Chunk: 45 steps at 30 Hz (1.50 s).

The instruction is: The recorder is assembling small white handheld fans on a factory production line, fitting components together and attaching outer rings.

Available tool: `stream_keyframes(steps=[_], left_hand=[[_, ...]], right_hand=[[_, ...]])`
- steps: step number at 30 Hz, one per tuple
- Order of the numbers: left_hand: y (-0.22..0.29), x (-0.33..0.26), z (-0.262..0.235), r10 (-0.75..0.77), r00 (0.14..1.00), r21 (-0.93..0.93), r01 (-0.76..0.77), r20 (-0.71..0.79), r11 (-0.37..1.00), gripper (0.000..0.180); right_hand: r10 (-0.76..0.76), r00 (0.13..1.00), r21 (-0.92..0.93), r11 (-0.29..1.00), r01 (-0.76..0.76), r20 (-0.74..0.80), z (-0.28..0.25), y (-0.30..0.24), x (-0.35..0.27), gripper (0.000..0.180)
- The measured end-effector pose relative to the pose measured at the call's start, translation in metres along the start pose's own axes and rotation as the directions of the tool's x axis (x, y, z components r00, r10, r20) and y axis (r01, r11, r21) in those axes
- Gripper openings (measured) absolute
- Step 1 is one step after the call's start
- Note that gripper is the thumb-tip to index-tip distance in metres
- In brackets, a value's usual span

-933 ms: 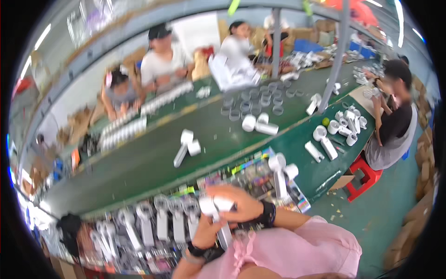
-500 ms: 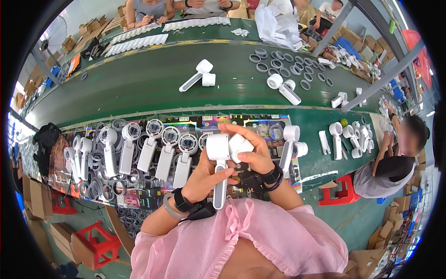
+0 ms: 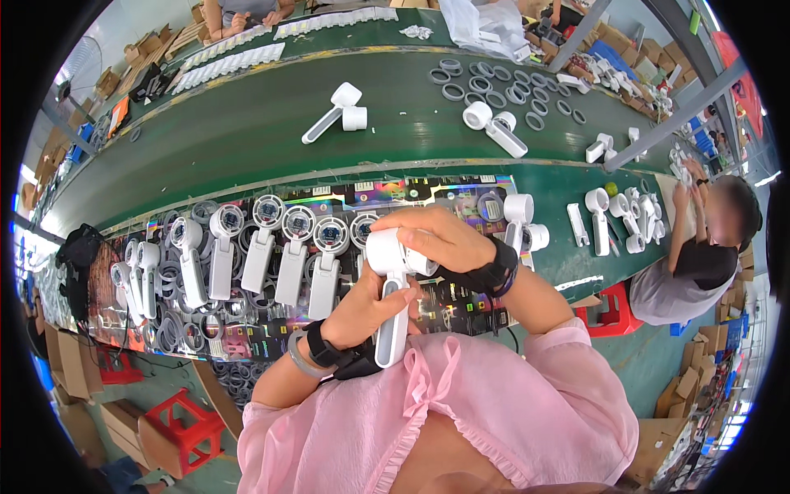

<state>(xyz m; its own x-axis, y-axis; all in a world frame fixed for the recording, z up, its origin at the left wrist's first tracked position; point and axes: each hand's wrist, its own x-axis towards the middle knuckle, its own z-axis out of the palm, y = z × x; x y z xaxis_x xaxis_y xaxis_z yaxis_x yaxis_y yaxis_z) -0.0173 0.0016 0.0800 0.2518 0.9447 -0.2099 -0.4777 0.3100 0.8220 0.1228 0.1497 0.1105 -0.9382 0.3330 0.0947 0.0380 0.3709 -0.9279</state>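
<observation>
- We hold a white handheld fan (image 3: 393, 288) upright close to our chest: our left hand (image 3: 362, 309) is wrapped around its handle, and our right hand (image 3: 432, 239) is curled over the round head, fingers pressed onto it.
- We judge this piece to be mid-assembly, since the hand hides the head and we cannot tell whether its front ring is seated.
- Just beyond our hands, a row of fans with open faces (image 3: 271, 251) lies on the counter (image 3: 576, 247) among loose grey rings (image 3: 169, 329); these look like work left to do.
- To the right, a few closed white fans (image 3: 520, 218) rest near the counter edge, seemingly done.
- Farther out, the green belt (image 3: 247, 132) carries scattered white fans (image 3: 337, 107) and more grey rings (image 3: 485, 82).
- A seated co-worker (image 3: 699, 255) works at the right end, well apart from us; other people sit at the far side.
- Nothing blocks our hands, though the crowded rings leave little bare room nearby.
</observation>
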Motion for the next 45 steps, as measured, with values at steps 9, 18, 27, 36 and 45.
stream_keyframes(steps=[9,18,27,36,45], left_hand=[[0.002,-0.001,0.009,-0.156,0.987,-0.094,0.159,0.035,0.983,0.046],[-0.006,0.005,-0.001,-0.224,0.975,-0.268,0.218,0.008,0.939,0.039],[-0.004,-0.013,-0.029,-0.206,0.978,0.337,0.194,0.0,0.921,0.058],[-0.006,-0.02,-0.05,-0.105,0.993,0.396,0.079,0.045,0.915,0.056],[-0.006,-0.049,-0.074,-0.068,0.995,0.55,0.098,-0.074,0.83,0.046]], right_hand=[[-0.016,0.997,0.298,0.954,0.036,-0.07,0.021,0.035,0.004,0.044],[0.108,0.979,0.18,0.981,-0.076,-0.173,0.027,0.046,0.007,0.037],[0.207,0.937,-0.113,0.963,-0.246,-0.283,-0.019,0.065,0.007,0.046],[0.367,0.925,-0.476,0.798,-0.37,-0.103,-0.034,0.102,0.031,0.047],[0.413,0.911,-0.712,0.644,-0.28,0.016,-0.036,0.067,0.078,0.059]])
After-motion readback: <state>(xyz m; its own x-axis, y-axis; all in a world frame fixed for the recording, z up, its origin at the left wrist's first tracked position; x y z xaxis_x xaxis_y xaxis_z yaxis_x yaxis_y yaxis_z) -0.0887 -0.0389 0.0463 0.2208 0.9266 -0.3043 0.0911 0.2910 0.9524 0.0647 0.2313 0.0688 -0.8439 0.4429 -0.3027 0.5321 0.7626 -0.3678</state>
